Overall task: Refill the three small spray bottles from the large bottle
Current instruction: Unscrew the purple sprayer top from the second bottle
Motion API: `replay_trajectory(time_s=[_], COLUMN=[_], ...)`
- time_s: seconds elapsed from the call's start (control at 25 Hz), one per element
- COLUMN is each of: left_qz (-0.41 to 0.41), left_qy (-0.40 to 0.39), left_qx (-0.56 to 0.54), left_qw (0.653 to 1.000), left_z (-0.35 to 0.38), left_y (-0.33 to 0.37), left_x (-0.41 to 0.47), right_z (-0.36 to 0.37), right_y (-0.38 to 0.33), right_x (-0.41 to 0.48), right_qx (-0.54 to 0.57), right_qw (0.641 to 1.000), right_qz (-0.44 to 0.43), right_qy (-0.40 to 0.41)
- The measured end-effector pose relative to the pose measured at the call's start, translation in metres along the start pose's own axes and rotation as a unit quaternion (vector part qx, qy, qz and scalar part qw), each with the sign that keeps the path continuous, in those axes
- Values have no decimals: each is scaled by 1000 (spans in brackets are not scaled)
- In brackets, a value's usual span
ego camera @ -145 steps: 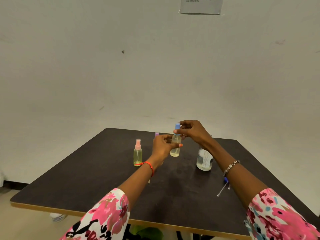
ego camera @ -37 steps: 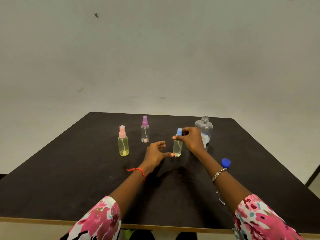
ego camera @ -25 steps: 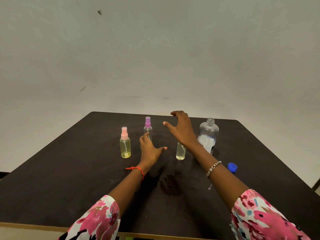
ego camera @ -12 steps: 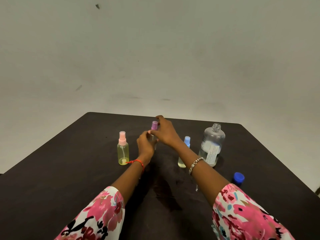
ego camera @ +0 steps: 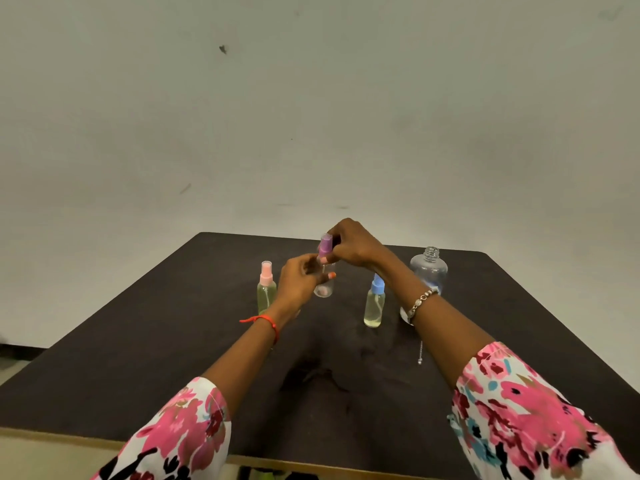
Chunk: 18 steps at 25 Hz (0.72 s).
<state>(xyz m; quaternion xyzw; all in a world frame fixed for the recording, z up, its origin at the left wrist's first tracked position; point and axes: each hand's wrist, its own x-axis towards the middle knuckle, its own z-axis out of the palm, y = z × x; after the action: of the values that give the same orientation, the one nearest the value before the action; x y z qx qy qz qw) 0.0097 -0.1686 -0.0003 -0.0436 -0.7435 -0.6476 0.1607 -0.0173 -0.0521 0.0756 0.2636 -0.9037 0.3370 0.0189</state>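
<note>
My left hand (ego camera: 300,282) grips the body of the purple-capped spray bottle (ego camera: 324,289), held a little above the dark table (ego camera: 138,358). It looks nearly empty. My right hand (ego camera: 353,244) pinches its purple spray top (ego camera: 325,244). The pink-capped bottle (ego camera: 266,287) with yellowish liquid stands to the left. The blue-capped bottle (ego camera: 375,303), also holding liquid, stands to the right. Behind my right forearm stands the large clear bottle (ego camera: 428,268), uncapped, its lower part hidden.
The table's front edge (ego camera: 311,469) runs close to me, and a plain wall rises behind the far edge. A thin chain hangs from my right wrist bracelet (ego camera: 420,301) over the tabletop.
Both hands left the blue-capped bottle standing on the table and moved left to the purple-capped bottle. They have lifted it slightly, the right hand on its top. The blue cap has left the view.
</note>
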Motion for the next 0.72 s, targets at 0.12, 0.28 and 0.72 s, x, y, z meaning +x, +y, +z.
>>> replay_trajectory(time_s=[0.12,0.28,0.72], left_qz=[3,10,3], left_qy=[-7,-1,-14], left_qx=[59,53,115], left_qw=[998,999,993], left_z=[-3,1,3], left_y=[13,25,21], left_x=[-12,-28,-38], right_z=[-17,-13,-16], right_y=[-11,-23,-26], right_x=[-13,-19,-34], right_qx=[54,-85,-141], right_qw=[996,996,989], right_qz=[-20,12,32], right_qy=[-72,-6,-31])
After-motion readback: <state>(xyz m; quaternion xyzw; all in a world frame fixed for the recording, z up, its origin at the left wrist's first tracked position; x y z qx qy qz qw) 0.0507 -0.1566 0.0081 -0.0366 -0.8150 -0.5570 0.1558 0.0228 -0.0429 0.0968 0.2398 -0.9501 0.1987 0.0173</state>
